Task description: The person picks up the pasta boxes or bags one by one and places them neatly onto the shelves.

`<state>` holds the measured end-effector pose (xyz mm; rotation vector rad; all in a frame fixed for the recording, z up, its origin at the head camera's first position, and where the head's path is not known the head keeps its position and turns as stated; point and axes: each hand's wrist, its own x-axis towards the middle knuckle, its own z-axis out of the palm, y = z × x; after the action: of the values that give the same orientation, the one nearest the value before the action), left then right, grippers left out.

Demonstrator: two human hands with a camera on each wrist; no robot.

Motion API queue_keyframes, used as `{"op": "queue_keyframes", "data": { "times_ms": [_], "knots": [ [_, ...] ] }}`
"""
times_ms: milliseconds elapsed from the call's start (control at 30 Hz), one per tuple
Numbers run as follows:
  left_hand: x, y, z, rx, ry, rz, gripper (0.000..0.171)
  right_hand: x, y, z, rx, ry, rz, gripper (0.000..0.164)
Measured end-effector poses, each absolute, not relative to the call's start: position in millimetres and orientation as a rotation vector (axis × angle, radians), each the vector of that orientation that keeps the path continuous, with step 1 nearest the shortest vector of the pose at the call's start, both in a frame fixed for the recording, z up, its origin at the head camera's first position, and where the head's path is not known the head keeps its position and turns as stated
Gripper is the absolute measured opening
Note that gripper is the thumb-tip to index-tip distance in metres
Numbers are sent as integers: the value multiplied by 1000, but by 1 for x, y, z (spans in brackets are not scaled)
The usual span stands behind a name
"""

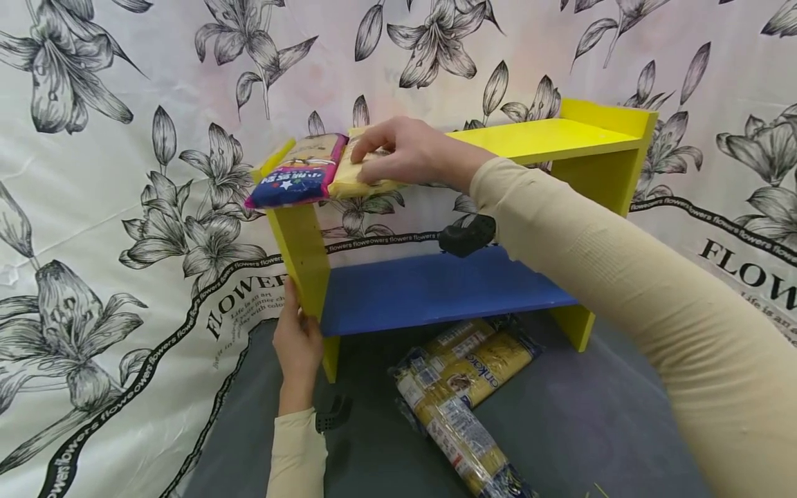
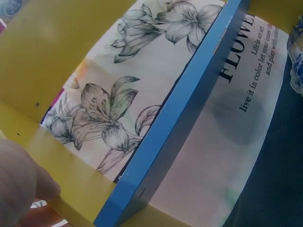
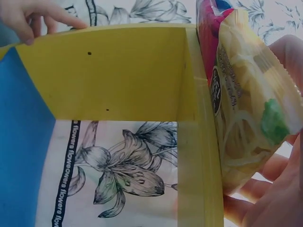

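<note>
Long cream sleeves (image 1: 604, 277) are worn with black wrist-mounted devices (image 1: 467, 236).

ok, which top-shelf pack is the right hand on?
The pale yellow pack; the blue-and-pink pack to its left in the head view is untouched.

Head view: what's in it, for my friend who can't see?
A person's right fingers hold a yellow packet beside a pink-and-blue packet atop a shelf; the left fingers grip the shelf's side. Pasta packs lie on the table below.
</note>
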<state>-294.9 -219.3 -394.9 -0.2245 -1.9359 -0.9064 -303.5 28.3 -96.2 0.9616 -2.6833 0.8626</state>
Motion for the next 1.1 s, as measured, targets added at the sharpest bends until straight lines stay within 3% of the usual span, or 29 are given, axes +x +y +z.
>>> {"op": "queue_keyframes", "data": {
  "times_ms": [267,467,833,1100],
  "knots": [
    [-298,-221,-397,-255,-1916,-881,86,-266,62,-99,853,-2728,781,54],
    [-299,-221,-396,-254,-1910,-876,81,-233,112,-123,778,-2671,771,51],
    [-295,-219,-395,-194,-1960,-928,76,-224,194,-201,658,-2751,814,46],
    [-295,-220,-395,-193,-1961,-913,75,-231,217,-271,713,-2895,789,60]
  ]
}}
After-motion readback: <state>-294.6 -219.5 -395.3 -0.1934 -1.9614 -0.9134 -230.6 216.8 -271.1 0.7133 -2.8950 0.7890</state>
